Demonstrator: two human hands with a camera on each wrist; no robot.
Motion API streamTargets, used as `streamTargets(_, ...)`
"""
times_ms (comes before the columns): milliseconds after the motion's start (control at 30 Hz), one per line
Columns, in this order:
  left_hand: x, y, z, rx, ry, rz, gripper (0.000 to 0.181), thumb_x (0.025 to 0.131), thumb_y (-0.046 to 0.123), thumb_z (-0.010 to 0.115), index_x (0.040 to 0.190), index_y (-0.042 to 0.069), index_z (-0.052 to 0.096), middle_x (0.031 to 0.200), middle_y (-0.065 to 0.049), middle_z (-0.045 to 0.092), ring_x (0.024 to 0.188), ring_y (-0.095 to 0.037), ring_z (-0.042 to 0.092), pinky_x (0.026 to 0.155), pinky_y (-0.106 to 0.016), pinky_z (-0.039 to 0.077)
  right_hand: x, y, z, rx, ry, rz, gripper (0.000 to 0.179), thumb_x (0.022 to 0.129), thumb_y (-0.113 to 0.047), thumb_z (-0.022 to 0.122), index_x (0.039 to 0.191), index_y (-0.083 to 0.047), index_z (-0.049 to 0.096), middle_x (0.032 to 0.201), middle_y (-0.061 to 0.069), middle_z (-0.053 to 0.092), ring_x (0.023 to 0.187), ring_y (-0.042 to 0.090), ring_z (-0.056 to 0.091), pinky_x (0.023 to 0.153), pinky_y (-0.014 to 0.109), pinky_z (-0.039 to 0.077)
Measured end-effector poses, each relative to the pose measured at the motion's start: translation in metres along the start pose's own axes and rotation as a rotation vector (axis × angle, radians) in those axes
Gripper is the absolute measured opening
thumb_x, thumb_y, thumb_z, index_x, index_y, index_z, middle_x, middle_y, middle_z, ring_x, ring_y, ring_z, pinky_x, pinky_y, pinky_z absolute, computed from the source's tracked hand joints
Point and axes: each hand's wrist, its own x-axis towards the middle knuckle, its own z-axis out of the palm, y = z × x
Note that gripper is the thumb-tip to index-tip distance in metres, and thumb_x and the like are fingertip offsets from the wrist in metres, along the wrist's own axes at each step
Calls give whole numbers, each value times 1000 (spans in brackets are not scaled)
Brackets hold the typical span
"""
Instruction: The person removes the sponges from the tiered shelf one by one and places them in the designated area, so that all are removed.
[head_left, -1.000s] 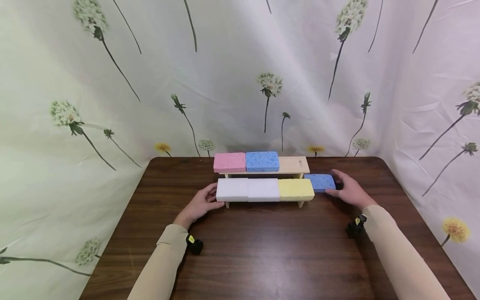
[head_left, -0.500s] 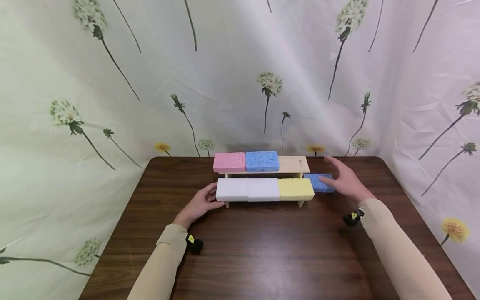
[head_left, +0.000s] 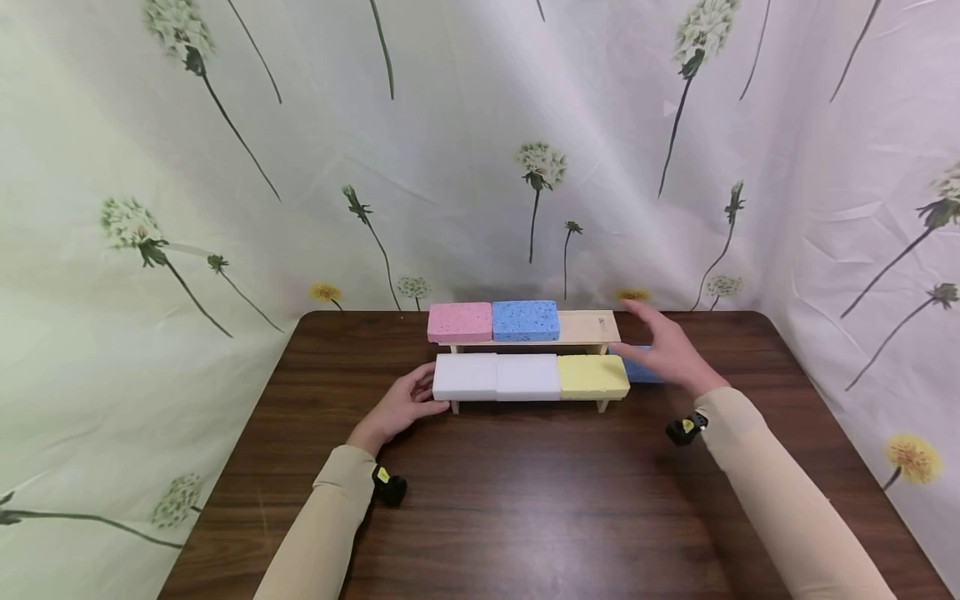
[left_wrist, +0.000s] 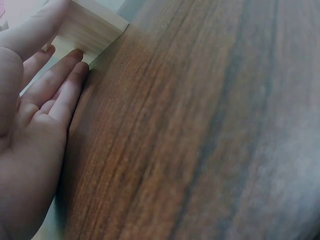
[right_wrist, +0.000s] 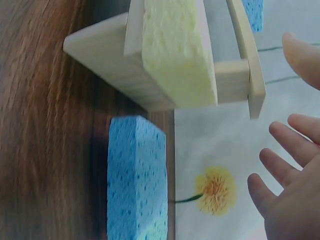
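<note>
The head camera looked forward and down across the table [head_left: 525, 492] from farthest off. Both wrist cameras sat close and tilted; the right shared the yellow sponge [right_wrist: 177, 55] and lower blue sponge [right_wrist: 137, 180] with the head's.

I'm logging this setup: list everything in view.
table: 1, brown, below
front shelf: 1, pale, table
rear shelf: 1, pale, behind it
white blocks: 2, white, front shelf
yellow block: 1, yellow, front shelf
pink block: 1, pink, rear shelf
blue blocks: 2, blue, rear shelf, table
floral cloth: 1, whitish, behind
wrist devices: 2, black, wrists
sleeves: 2, beige, arms
left hand grip: 1, bare, front shelf's left end
right hand grip: 1, bare, near rear shelf
</note>
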Motion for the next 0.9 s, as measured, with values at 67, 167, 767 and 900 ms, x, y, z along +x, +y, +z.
streamTargets(67,0,0,0,2,-1,-3,81,92,12,84,159,2,39,156,-23,49,143,-37,51,115,-36,47,3,-3,3,-19,0,-24,86,95,-43,79,162,-8,37,165,18,40,152,42,35,120,66,34)
streamTargets(167,-2,0,0,3,-3,-8,81,92,13,84,159,1,39,156,-24,49,143,-37,51,116,-37,47,6,-8,9,-42,1,-59,85,95,-43,79,161,-7,40,162,19,43,150,42,37,119,65,35)
streamTargets(767,1,3,-1,-20,-1,-23,82,92,11,83,160,4,38,157,-22,48,144,-35,49,118,-39,45,29,-38,26,-88,-48,-151,86,95,-41,79,162,-5,38,164,17,42,150,40,39,122,60,34)
streamTargets(900,1,2,-1,-18,2,-27,82,92,10,83,160,4,39,157,-21,48,145,-35,49,118,-37,45,34,-43,29,-107,-61,-145,87,96,-42,79,162,-5,37,164,16,42,151,40,36,124,60,32)
